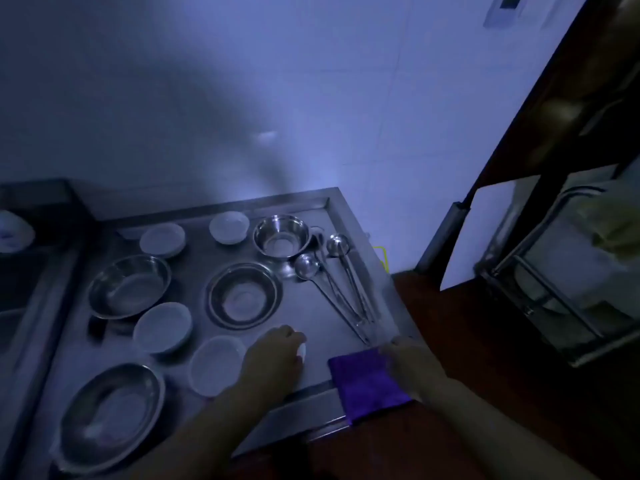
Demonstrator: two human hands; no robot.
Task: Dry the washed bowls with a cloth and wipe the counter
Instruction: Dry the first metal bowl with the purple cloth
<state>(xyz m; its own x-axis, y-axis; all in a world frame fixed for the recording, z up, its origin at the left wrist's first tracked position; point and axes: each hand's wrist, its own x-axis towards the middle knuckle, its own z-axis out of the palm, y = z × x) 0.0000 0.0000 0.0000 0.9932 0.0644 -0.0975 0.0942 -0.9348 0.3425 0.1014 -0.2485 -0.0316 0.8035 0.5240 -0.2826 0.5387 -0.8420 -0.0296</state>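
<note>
Purple cloth [369,384] lies folded over the near edge of the steel table [311,337], its right side under the right hand [410,362], whose fingers rest on it (grip cannot be told in the dim light). Left hand [277,355] lies knuckles-up on the table just left of the cloth, fingers curled under, beside a white bowl [216,363]

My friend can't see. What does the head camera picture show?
Two hands reach over a dim steel counter: the right hand touches a purple cloth at the near edge, the left hand rests beside it. Metal and white bowls and ladles lie around.
</note>
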